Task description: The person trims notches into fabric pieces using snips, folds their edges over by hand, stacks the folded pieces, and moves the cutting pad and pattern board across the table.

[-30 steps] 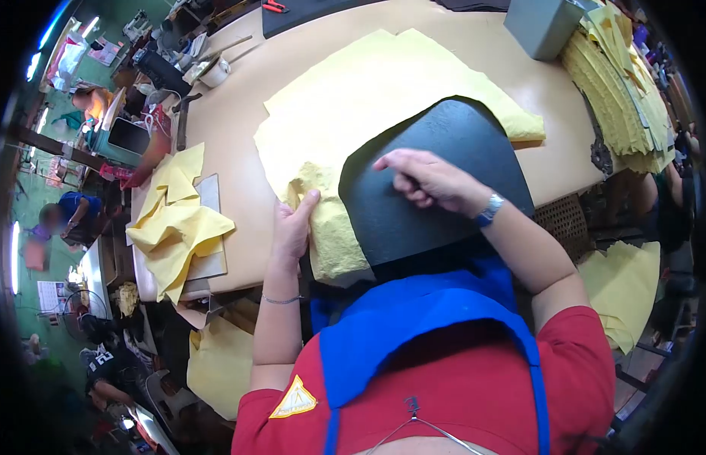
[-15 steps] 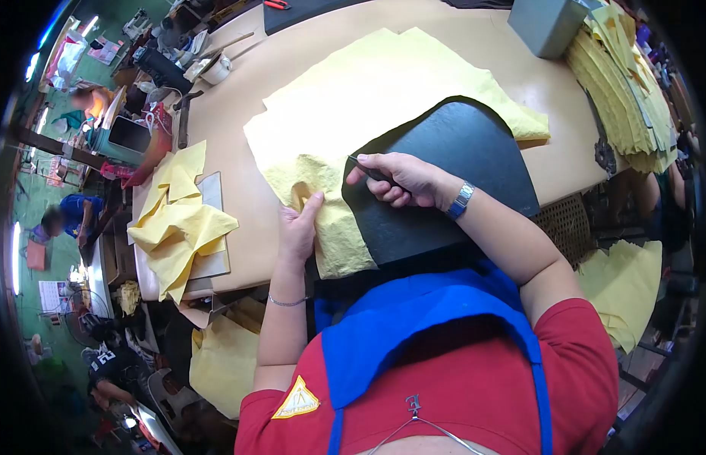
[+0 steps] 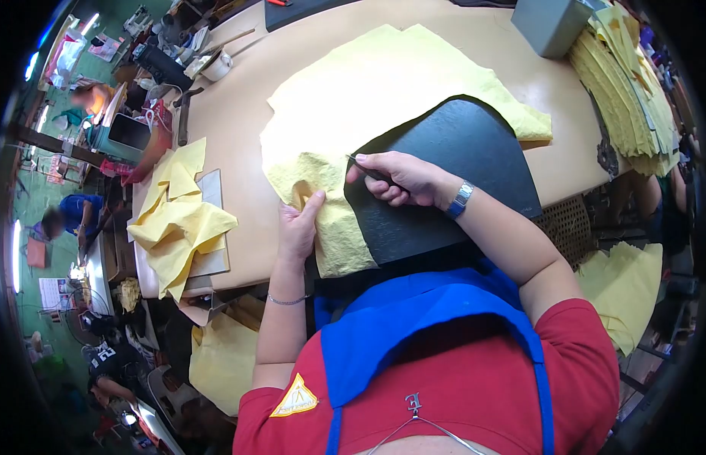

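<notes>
A large yellow sheet point(image 3: 368, 91) lies over the tan table, its curved lower edge running along a black board point(image 3: 459, 167). My left hand point(image 3: 300, 221) pinches a fold of the sheet at its lower left, thumb on top. My right hand point(image 3: 410, 180) is closed around a dark, thin tool point(image 3: 374, 174) above the board. The tool's tip points left and is at the sheet's edge; whether it touches cannot be made out.
Crumpled yellow pieces point(image 3: 182, 220) lie on a grey board at the left. A hammer point(image 3: 185, 115) and a white cup point(image 3: 216, 67) are at the back left. A grey box point(image 3: 548, 29) and stacked yellow sheets point(image 3: 614, 91) stand at the right.
Over the last second my right hand has moved slightly left, and the tool in it has come into clear view. The left part of the yellow sheet has shifted slightly. My left hand still grips it.
</notes>
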Demonstrator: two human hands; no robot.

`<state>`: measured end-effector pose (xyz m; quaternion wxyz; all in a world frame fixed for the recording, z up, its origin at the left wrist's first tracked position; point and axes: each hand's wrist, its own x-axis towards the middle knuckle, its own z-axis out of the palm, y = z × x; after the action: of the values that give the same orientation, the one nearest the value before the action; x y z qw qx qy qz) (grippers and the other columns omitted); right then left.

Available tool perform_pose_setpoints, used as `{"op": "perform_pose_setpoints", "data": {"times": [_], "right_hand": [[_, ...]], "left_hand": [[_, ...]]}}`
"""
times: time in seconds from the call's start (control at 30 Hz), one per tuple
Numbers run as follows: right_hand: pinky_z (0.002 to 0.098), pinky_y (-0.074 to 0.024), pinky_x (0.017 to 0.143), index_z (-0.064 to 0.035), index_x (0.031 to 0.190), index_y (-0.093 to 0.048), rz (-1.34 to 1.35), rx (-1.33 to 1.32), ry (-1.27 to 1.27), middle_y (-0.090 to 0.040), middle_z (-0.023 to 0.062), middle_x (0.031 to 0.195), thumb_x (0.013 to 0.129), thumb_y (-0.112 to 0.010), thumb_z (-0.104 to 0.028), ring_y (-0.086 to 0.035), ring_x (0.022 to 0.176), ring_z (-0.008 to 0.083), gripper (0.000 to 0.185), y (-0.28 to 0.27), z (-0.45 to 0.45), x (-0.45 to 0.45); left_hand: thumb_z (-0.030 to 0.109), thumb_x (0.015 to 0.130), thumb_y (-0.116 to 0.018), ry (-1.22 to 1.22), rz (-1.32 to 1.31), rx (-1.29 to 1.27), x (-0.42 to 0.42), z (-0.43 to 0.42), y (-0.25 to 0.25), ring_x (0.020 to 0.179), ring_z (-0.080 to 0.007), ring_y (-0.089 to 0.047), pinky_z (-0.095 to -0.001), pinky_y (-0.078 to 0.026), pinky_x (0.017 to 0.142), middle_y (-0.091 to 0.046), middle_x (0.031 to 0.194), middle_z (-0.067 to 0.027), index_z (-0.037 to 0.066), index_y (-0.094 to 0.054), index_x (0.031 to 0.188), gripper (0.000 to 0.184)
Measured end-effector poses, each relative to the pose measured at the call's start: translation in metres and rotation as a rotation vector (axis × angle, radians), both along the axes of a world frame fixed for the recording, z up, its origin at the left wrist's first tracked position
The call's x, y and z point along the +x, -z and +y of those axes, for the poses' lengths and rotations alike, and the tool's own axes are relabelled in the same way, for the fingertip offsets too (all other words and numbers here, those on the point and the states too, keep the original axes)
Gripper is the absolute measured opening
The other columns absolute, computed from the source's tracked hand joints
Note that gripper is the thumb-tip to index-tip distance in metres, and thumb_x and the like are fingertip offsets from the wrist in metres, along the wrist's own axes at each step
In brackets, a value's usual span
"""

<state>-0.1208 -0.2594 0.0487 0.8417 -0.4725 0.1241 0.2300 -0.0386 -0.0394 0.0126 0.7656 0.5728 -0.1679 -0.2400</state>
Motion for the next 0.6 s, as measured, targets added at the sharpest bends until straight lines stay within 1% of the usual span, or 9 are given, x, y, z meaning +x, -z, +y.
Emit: {"op": "perform_pose_setpoints", "data": {"times": [0.17,0.3,0.4,0.53,0.6], "right_hand": [[0.0152,-0.0252,0.039,-0.0062,0.109,-0.056,-0.042,-0.049,0.020,-0.037,-0.0060,0.063,0.105,-0.039,-0.038,-0.029,0.047,0.0020,0.037,0.0030,-0.0028,-0.0063],[0.0171,-0.0251,0.040,-0.0070,0.106,-0.055,0.004,-0.005,-0.034,-0.037,-0.0061,0.063,0.105,-0.038,-0.037,-0.029,0.048,0.0021,0.034,0.0011,-0.0013,0.0002],[0.0175,-0.0249,0.040,-0.0068,0.106,-0.055,-0.075,-0.057,-0.031,-0.038,-0.0060,0.064,0.104,-0.040,-0.039,-0.029,0.048,0.0026,0.036,0.0063,0.0004,0.0008],[0.0176,-0.0252,0.040,-0.0065,0.105,-0.056,0.017,-0.032,-0.006,-0.038,-0.0055,0.064,0.104,-0.041,-0.036,-0.029,0.049,0.0026,0.033,-0.0014,-0.0027,-0.0055],[0.0175,-0.0258,0.040,-0.0063,0.104,-0.056,0.016,-0.032,-0.006,-0.038,-0.0053,0.064,0.104,-0.042,-0.036,-0.030,0.050,0.0026,0.033,-0.0025,0.0005,-0.0019]], "left_hand": [[0.001,0.093,-0.060,0.002,0.010,0.022,-0.0008,0.0009,-0.0013,0.095,-0.0134,-0.064,-0.0283,-0.056,0.080,-0.063,0.111,-0.0069,0.002,-0.054,0.125,0.033],[0.002,0.093,-0.060,-0.008,-0.017,0.054,-0.0024,-0.0002,-0.0036,0.093,-0.0124,-0.064,-0.0277,-0.055,0.079,-0.065,0.109,-0.0064,0.001,-0.056,0.122,0.029],[0.003,0.094,-0.060,-0.002,-0.027,0.056,-0.0026,-0.0006,-0.0032,0.093,-0.0117,-0.064,-0.0272,-0.055,0.079,-0.065,0.109,-0.0062,0.000,-0.057,0.121,0.028],[0.003,0.093,-0.061,0.003,-0.010,0.047,-0.0027,-0.0012,-0.0032,0.095,-0.0120,-0.063,-0.0281,-0.055,0.080,-0.064,0.111,-0.0059,0.001,-0.056,0.122,0.029],[0.003,0.093,-0.061,0.011,-0.012,0.053,-0.0026,-0.0015,-0.0041,0.096,-0.0122,-0.063,-0.0285,-0.055,0.080,-0.064,0.112,-0.0059,0.001,-0.056,0.123,0.030]]}}
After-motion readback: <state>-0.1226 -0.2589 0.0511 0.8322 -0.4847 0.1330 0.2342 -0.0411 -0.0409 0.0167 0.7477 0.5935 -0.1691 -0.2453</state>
